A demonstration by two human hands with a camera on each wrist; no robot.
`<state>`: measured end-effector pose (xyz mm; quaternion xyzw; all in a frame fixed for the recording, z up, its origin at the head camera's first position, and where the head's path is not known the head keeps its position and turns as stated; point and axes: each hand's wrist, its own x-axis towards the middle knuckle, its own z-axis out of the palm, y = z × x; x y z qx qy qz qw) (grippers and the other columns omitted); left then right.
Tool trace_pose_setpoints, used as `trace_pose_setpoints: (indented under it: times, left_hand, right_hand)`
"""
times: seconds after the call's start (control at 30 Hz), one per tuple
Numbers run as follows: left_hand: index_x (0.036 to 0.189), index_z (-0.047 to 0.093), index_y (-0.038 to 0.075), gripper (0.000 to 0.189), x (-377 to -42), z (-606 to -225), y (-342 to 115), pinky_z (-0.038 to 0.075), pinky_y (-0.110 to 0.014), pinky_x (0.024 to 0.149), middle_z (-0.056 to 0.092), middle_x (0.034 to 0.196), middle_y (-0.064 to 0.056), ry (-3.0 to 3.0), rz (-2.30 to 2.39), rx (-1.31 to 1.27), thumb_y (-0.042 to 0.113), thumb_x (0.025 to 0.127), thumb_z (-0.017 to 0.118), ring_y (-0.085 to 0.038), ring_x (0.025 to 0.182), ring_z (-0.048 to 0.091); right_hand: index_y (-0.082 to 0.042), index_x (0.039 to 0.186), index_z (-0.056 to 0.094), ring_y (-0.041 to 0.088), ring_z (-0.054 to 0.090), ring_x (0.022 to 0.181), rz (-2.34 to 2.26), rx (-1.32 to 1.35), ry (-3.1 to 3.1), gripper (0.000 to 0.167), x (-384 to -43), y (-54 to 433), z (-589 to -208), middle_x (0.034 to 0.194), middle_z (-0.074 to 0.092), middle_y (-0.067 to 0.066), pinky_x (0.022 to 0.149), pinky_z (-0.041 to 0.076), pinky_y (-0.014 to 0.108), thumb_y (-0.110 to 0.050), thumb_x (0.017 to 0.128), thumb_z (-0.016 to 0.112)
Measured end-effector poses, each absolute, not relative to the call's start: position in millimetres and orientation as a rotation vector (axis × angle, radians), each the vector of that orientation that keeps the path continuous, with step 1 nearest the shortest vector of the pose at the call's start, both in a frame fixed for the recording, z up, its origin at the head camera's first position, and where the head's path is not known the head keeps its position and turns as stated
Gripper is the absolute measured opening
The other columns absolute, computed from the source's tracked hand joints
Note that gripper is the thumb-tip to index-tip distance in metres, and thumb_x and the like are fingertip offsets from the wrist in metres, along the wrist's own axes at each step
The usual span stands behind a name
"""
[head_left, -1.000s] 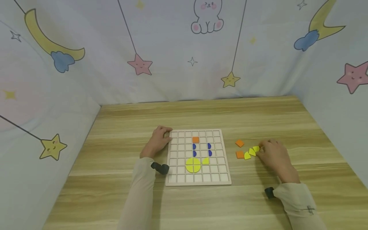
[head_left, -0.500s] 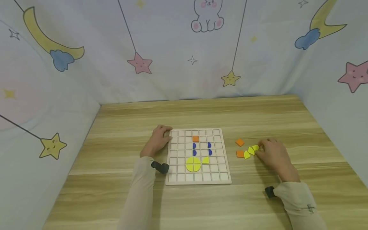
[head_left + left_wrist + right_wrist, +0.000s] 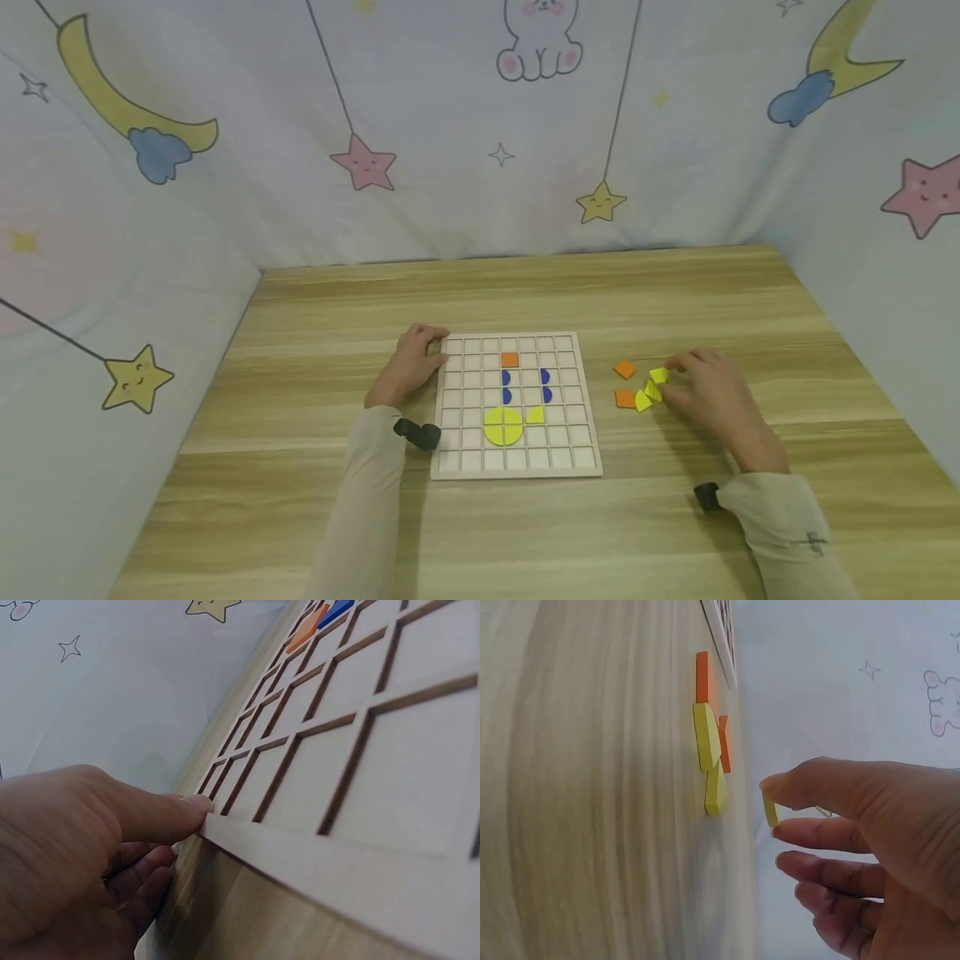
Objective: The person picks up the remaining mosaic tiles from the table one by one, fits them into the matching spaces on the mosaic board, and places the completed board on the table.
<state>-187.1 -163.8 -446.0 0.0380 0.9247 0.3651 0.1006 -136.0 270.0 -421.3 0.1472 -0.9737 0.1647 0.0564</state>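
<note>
My right hand (image 3: pixel 712 396) pinches a yellow quarter-circle tile (image 3: pixel 771 808) between thumb and index finger, and the right wrist view shows it lifted off the table. Two more yellow quarter-circle tiles (image 3: pixel 643 402) lie under it, beside an orange square tile (image 3: pixel 626 399) and a turned orange square tile (image 3: pixel 625 368). At the far left corner of the wooden grid board (image 3: pixel 517 477), my left hand (image 3: pixel 408 362) rests its thumb and index finger on the edge. The board carries an orange square (image 3: pixel 510 360), blue half circles (image 3: pixel 506 377), yellow quarters forming a circle (image 3: pixel 492 417) and one separate yellow quarter (image 3: pixel 536 415).
The wooden table (image 3: pixel 337 292) extends around the board on all sides. A pale cloth backdrop (image 3: pixel 450 208) with printed stars and moons stands along its back and sides. Each sleeve cuff has a dark wrist camera (image 3: pixel 418 434) near it.
My right hand has drawn up the rightmost yellow quarter-circle tile, bringing it slightly left and away from me over the other tiles. The left hand stays at the board's edge.
</note>
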Motion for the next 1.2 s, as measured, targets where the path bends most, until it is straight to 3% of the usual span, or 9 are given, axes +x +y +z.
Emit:
trace_pose_setpoints:
  times: [0.8, 1.2]
  left_hand:
    - [0.137, 0.049, 0.009, 0.044, -189, -447, -163, 0.030, -0.050, 0.111, 0.039, 0.142, -0.014, 2.754, 1.068, 0.113, 0.016, 0.095, 0.058, -0.034, 0.132, 0.033]
    - [0.137, 0.050, 0.009, 0.043, -189, -448, -164, 0.029, -0.051, 0.111, 0.039, 0.142, -0.014, 2.749, 1.078, 0.113, 0.015, 0.095, 0.058, -0.034, 0.132, 0.032]
  right_hand:
    - [-0.004, 0.104, 0.066, 0.032, 0.056, 0.102, 0.575, 0.676, -2.896, 0.030, -146, 221, -414, 0.101, 0.064, 0.009, 0.085, 0.047, 0.048, -0.025, 0.083, 0.073]
    - [-0.006, 0.099, 0.068, 0.023, 0.058, 0.090, 0.525, 0.872, -2.807, 0.030, -142, 193, -422, 0.093, 0.063, 0.004, 0.078, 0.049, 0.039, -0.024, 0.077, 0.078]
